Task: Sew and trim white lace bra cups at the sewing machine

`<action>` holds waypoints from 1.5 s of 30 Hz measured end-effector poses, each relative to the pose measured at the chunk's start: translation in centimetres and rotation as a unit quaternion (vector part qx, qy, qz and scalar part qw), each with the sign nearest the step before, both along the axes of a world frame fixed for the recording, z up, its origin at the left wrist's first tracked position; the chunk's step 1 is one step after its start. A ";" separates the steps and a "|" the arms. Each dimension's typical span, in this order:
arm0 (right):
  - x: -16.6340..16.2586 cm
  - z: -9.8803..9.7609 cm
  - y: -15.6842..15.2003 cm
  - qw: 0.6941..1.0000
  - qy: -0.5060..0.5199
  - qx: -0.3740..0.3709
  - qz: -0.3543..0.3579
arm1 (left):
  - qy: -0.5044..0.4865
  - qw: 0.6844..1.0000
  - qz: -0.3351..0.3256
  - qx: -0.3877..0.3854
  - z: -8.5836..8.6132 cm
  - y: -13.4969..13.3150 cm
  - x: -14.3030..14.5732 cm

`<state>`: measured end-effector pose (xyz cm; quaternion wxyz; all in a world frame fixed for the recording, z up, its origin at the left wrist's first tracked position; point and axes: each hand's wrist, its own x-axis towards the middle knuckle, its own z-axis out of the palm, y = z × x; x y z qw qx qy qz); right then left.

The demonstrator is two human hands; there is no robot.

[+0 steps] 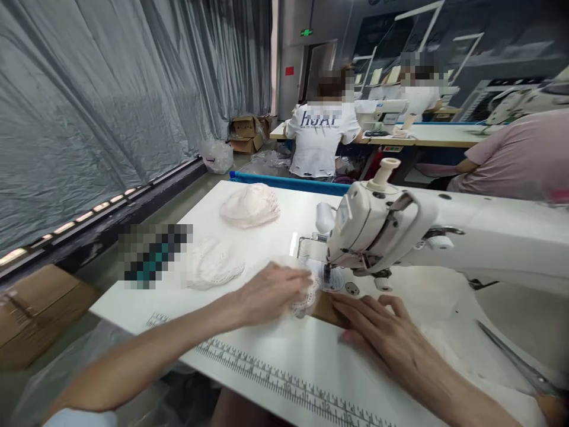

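My left hand [273, 290] is closed on a white lace-edged fabric piece [306, 301], just left of the needle area of a white sewing machine [382, 228]. The hand is slightly blurred. Stretched out flat, the fingers of my right hand [382, 326] rest with their tips on a brown flat piece [326, 308] in front of the presser foot [328, 274]. Whether the brown piece touches the lace cannot be made out. Two more white lace-edged pieces lie to the left: a rounded one [251, 204] farther back and another [216, 262] nearer.
Scissors [511, 353] lie right of my right hand. A printed ruler [284, 385] runs along the front of the white table [253, 332]. Cardboard boxes [42, 311] stand on the floor at left. Ahead, people [322, 136] sit at other sewing tables.
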<state>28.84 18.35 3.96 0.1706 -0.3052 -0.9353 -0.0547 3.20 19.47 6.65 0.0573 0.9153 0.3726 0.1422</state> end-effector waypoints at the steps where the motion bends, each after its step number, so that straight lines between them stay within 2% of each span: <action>1: -0.1 0.5 -0.3 1.000 -0.003 0.007 0.008 | 0.002 1.000 0.010 0.012 0.4 -0.1 -1.1; 4: -1.5 1.9 -1.7 0.999 0.019 0.026 0.042 | 0.055 0.998 0.005 0.032 0.5 -1.0 -4.1; 7: -4.5 2.1 -4.0 0.996 0.041 0.018 0.082 | 0.095 0.994 0.040 0.044 -0.2 -3.8 -5.5; 9: -6.6 1.1 -5.8 0.993 0.048 0.019 0.105 | 0.102 0.993 0.052 0.028 -0.3 -6.4 -5.5; 12: -8.9 -1.4 -8.3 0.991 0.058 0.032 0.112 | 0.100 0.993 0.058 0.019 -0.4 -10.2 -4.8; 16: -10.2 -3.8 -10.7 0.994 0.093 0.043 0.033 | 0.062 0.994 0.034 0.078 -2.0 -13.4 -4.2; 19: -10.2 -3.3 -11.6 0.992 0.114 0.046 0.029 | 0.045 0.988 0.020 0.149 -4.0 -14.9 -3.9; 21: -9.6 -2.0 -11.9 0.991 0.125 -0.014 0.055 | -0.004 0.985 0.029 0.167 -4.4 -15.9 -3.7; 22: -9.2 -1.1 -12.1 0.987 0.132 -0.068 0.060 | -0.050 0.989 0.036 0.137 -4.2 -16.5 -3.6; 23: -8.6 -0.2 -12.3 0.979 0.131 -0.147 0.059 | -0.103 0.991 0.048 0.069 -3.8 -17.1 -3.4; 24: -8.0 0.6 -12.6 0.960 0.128 -0.243 0.055 | -0.153 0.986 0.062 -0.030 -3.1 -17.6 -3.3; 25: -7.4 1.4 -12.9 0.926 0.123 -0.355 0.048 | -0.192 0.966 0.085 -0.153 -2.5 -18.1 -3.1; 27: -6.4 2.4 -13.5 0.808 0.120 -0.574 0.050 | -0.236 0.883 0.113 -0.390 -1.5 -18.9 -2.7; 28: -5.9 2.5 -13.8 0.745 0.127 -0.653 0.055 | -0.258 0.831 0.122 -0.478 -1.4 -19.1 -2.5; 29: -5.6 2.4 -14.0 0.693 0.140 -0.704 0.060 | -0.281 0.783 0.128 -0.540 -1.5 -19.2 -2.2; 30: -5.4 2.1 -14.2 0.661 0.156 -0.731 0.059 | -0.307 0.744 0.135 -0.578 -1.8 -19.2 -1.9; 31: -5.2 1.7 -14.4 0.646 0.171 -0.742 0.055 | -0.331 0.716 0.146 -0.597 -2.3 -19.2 -1.7; 33: -5.0 0.8 -14.8 0.641 0.189 -0.743 0.042 | -0.346 0.700 0.163 -0.603 -3.1 -19.1 -1.2; 35: -5.0 0.0 -15.1 0.639 0.205 -0.741 0.026 | -0.323 0.720 0.164 -0.592 -3.6 -19.0 -1.0; 39: -5.1 -0.4 -15.7 0.646 0.241 -0.724 0.001 | -0.266 0.758 0.165 -0.572 -3.2 -18.7 -0.9; 43: -5.0 -0.1 -15.9 0.660 0.246 -0.709 -0.014 | -0.243 0.775 0.177 -0.556 -3.1 -18.5 -0.8; 45: -4.8 -0.2 -16.0 0.663 0.254 -0.704 -0.019 | -0.250 0.768 0.175 -0.563 -3.3 -18.5 -0.6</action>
